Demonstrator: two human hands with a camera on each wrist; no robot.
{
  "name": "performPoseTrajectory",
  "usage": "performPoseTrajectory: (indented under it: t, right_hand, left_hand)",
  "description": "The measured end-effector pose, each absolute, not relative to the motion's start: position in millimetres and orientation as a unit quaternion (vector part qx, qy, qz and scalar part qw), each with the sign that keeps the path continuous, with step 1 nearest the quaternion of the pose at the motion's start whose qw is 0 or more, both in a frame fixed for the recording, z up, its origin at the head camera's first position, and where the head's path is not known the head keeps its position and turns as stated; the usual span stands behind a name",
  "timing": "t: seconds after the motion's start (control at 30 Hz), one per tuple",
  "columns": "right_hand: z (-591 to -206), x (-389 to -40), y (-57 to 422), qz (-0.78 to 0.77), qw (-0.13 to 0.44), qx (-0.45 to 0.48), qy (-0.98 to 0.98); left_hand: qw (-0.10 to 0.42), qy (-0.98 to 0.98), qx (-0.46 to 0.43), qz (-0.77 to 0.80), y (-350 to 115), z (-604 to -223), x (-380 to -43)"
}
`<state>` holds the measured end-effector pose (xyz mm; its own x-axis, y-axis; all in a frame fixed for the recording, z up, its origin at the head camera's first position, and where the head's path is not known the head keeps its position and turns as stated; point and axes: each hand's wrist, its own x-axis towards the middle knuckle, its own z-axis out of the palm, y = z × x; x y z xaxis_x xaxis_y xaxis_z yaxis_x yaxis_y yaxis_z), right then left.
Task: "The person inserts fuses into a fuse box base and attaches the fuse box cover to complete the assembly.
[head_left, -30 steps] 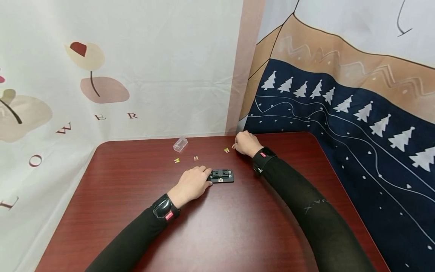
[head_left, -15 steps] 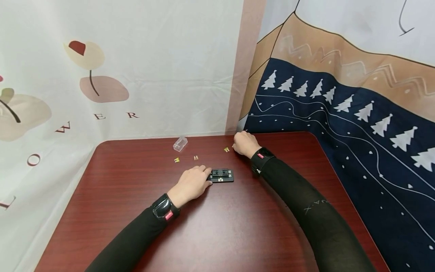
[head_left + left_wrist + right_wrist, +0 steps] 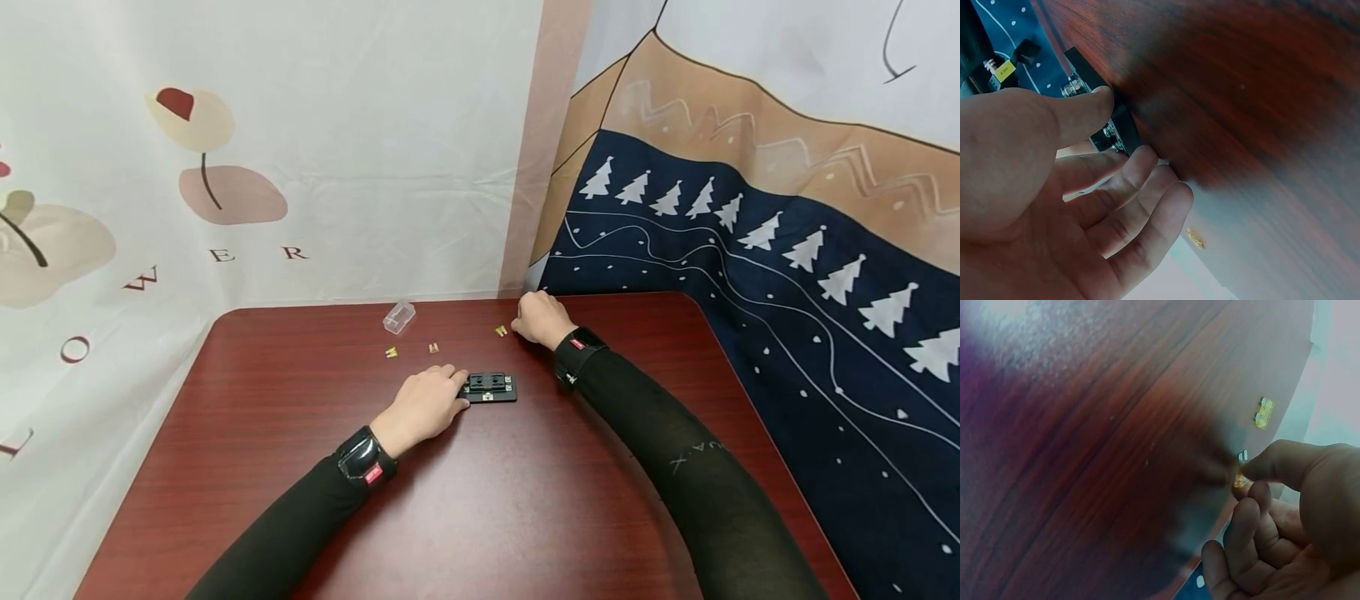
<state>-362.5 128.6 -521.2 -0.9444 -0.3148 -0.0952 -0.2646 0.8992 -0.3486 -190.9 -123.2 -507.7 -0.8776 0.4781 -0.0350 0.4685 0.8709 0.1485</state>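
Note:
My left hand (image 3: 422, 408) grips the left end of a black fuse block (image 3: 491, 388) on the table, thumb along the near side. In the left wrist view, the thumb and fingertips hold the block (image 3: 1124, 128) and metal terminals show on it. At the table's far edge, my right hand (image 3: 542, 319) pinches a small amber blade fuse (image 3: 1240, 479) between thumb and index finger, its metal prongs partly visible; the head view hides it. Just left of that hand lies a yellow blade fuse (image 3: 501, 331).
Another yellow blade fuse (image 3: 392, 352) and a brownish one (image 3: 433, 347) lie beyond my left hand. A clear plastic box (image 3: 399, 317) stands near the far edge of the reddish-brown table (image 3: 480, 508). Printed curtains (image 3: 390, 167) hang behind and to the right.
Both hands stay in nearly the same places. A small piece that showed at my right fingertips one second ago is hidden now in the head view.

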Motion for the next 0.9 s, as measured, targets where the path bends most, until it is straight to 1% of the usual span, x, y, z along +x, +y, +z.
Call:
performPoseTrajectory:
  t: [0.03,0.1,0.37,0.6,0.73,0.9]
  right_hand:
    - [-511.1,-354.5,126.0,-0.172,0.078,-0.14,0.972]
    - [-506.1,-349.6,125.4,-0.192,0.079,-0.134,0.969]
    - [-502.3,-345.1,136.0,-0.227,0.067,-0.136,0.962]
    - [-495.1,-335.5,148.6,-0.273,0.056,-0.166,0.946]
    - [-491.6,-325.3,151.7,-0.284,0.06,-0.18,0.94]
    - [-488.6,-310.1,149.6,-0.288,0.046,-0.202,0.935]
  left_hand:
    - [0.035,0.967,0.245,0.067,-123.2,-508.0,-190.8]
    - [0.035,0.967,0.245,0.068,-122.9,-508.5,-190.7]
    - [0.039,0.966,0.247,0.07,-120.8,-509.0,-192.3]
    - [0.048,0.965,0.251,0.065,-122.9,-509.0,-196.4]
    - [0.052,0.964,0.251,0.067,-125.3,-508.1,-198.2]
    - [0.053,0.964,0.25,0.076,-126.4,-507.1,-199.0]
